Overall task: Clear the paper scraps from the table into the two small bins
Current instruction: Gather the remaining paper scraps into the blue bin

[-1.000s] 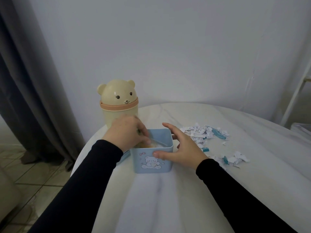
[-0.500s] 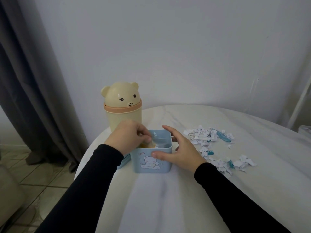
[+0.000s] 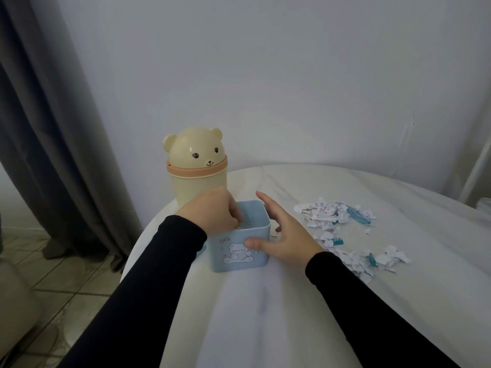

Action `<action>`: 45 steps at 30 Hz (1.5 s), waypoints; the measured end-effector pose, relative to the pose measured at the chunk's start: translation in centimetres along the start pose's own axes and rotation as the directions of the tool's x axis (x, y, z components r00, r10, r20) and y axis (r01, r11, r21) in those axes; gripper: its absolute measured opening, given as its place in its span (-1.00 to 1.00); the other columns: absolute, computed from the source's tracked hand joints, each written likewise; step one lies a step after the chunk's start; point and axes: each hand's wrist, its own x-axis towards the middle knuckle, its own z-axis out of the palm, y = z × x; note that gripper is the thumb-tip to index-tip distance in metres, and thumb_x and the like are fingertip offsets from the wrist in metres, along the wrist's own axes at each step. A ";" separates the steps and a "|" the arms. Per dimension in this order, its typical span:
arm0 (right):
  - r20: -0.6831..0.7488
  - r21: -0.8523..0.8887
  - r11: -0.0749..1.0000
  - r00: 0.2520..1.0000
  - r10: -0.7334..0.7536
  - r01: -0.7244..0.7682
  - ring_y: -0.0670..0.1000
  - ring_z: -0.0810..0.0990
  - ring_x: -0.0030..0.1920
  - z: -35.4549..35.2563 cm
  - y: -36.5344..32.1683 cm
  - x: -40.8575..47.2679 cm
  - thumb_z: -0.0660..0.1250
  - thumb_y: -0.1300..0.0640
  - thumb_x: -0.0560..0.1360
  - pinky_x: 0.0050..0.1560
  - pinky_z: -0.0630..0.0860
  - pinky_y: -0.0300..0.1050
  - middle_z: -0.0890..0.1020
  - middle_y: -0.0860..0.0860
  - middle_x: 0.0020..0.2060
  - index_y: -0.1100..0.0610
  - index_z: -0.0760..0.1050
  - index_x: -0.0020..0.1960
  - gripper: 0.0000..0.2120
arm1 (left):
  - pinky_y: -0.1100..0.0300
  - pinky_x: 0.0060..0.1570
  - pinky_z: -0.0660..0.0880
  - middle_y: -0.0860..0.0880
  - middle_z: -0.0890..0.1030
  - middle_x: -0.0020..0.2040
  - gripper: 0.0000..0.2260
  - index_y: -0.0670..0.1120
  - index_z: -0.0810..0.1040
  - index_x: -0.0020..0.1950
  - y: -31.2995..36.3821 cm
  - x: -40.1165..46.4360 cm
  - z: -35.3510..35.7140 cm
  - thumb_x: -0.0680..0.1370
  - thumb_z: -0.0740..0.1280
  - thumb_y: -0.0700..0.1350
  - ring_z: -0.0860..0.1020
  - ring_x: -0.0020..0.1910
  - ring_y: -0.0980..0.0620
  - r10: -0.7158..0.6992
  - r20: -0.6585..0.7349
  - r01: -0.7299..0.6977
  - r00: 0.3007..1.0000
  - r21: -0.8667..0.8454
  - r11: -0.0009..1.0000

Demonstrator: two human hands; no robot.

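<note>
In the head view, a round white table (image 3: 305, 301) with faint grey veining is filling the lower right, its far edge sitting close against a plain pale wall (image 3: 292, 75). A dark grey curtain (image 3: 47, 115) is hanging at the left, reaching down to a tiled floor (image 3: 53, 274). A white frame (image 3: 478, 166) is leaning in at the right edge of the picture.

Near the table's left edge a small blue bin (image 3: 239, 251) with a bear print is standing upright and open-topped. Just behind it, by the far left edge, a cream bear-shaped bin (image 3: 198, 171) is standing with its domed lid on. The paper scraps (image 3: 342, 229), white with a few teal bits, are lying scattered right of the blue bin, toward the table's middle.

The left hand (image 3: 212, 213) is curling its fingers over the blue bin's near left rim, fingertips dipping inside; whether they are pinching anything cannot be told. The right hand (image 3: 284, 235) is lying spread and relaxed against the bin's right side, thumb touching its front face.
</note>
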 end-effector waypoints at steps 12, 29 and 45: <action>-0.099 -0.149 0.986 0.991 -0.088 0.073 -0.15 0.16 0.46 0.5 -0.6 -2.3 0.37 -0.06 0.27 0.44 0.15 -0.14 0.21 -0.13 0.46 -0.16 0.01 0.51 -0.10 | 0.52 -0.38 0.33 0.18 0.48 -0.30 -0.69 0.04 0.60 0.13 0.6 -2.5 0.7 0.49 0.23 -0.23 0.43 -0.37 0.24 0.035 -0.305 -0.103 0.952 -0.208 0.973; -0.449 -0.684 0.485 0.838 0.309 -0.545 0.23 -0.17 0.51 -4.6 1.9 -8.0 0.02 -0.11 0.61 0.40 0.00 0.32 -0.06 0.11 0.53 -0.06 -0.05 0.53 -0.46 | 0.19 0.43 0.03 -0.14 0.21 0.50 -0.53 -0.19 0.20 0.49 10.3 -3.5 13.1 0.61 0.14 -0.07 0.15 0.47 -0.07 0.139 -0.216 -0.198 0.966 -0.280 0.940; -0.289 -0.512 0.810 0.946 0.149 -0.284 0.10 0.26 0.45 -9.5 6.7 -5.4 0.17 -0.01 0.58 0.39 0.28 0.02 0.07 -0.01 0.53 -0.11 -0.08 0.54 -0.37 | -0.09 0.26 0.18 -0.05 0.37 0.35 -0.65 -0.06 0.36 0.26 11.0 4.0 16.9 0.60 0.01 0.09 0.28 0.34 -0.01 0.118 -0.052 -0.119 0.992 -0.015 0.993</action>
